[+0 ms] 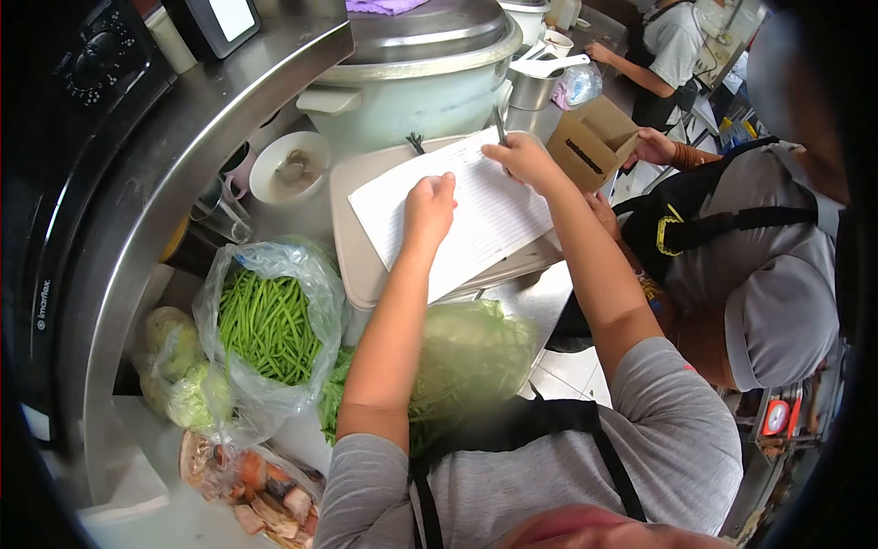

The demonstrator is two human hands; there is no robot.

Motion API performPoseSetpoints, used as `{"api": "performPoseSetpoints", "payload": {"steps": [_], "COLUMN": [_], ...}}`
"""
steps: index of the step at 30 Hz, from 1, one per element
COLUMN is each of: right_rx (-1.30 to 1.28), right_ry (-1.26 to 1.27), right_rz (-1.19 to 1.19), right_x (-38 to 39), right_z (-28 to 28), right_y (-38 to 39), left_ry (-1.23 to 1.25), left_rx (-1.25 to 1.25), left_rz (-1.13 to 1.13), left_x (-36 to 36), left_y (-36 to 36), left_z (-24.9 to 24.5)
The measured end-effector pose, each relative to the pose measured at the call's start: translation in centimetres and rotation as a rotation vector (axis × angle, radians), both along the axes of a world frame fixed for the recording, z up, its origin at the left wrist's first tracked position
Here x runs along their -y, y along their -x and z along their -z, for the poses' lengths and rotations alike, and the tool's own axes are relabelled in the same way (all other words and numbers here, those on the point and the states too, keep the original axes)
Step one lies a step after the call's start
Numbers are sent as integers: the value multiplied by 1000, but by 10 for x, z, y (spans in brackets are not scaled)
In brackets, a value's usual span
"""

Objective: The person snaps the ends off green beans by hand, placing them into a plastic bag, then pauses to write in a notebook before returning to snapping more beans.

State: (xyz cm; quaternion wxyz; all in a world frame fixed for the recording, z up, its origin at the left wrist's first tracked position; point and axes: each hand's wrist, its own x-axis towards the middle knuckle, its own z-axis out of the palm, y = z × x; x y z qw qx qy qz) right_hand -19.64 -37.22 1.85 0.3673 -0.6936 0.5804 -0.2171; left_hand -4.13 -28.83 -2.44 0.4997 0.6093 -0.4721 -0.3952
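Note:
A lined notebook (476, 215) lies askew on a beige plastic lid or tray (347, 238), with faint writing near its top. My right hand (526, 163) is closed around a dark pen (500, 126) at the page's upper right. On the left part of the paper rests my left hand (428, 215), its fingers curled under and the thumb pointing up. Whatever those fingers may hold is hidden. A dark stringy item (415, 144) pokes out at the notebook's top edge.
Behind stands a large lidded pot (412, 101). Nearby are a white bowl (288, 167), a bag of green beans (270, 325), leafy greens (466, 366) and bagged meat pieces (261, 489). At right, a co-worker (732, 229) holds a cardboard box (590, 144); another person (672, 46) stands beyond.

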Motion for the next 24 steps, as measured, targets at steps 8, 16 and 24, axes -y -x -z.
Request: {"api": "performPoseSetpoints", "payload": {"steps": [8, 16, 24], "right_rx": [171, 646, -521], "right_ry": [48, 171, 451], "right_rz": [-8, 188, -300], "right_x": [-45, -54, -97], "right_z": [17, 29, -32], "right_y": [21, 28, 42], "left_ry": [57, 167, 120], "left_rx": [541, 426, 348], "left_rz": [59, 153, 183], "left_x": [-8, -33, -34], "left_y": [41, 55, 25], "left_z": [-14, -14, -17]}}
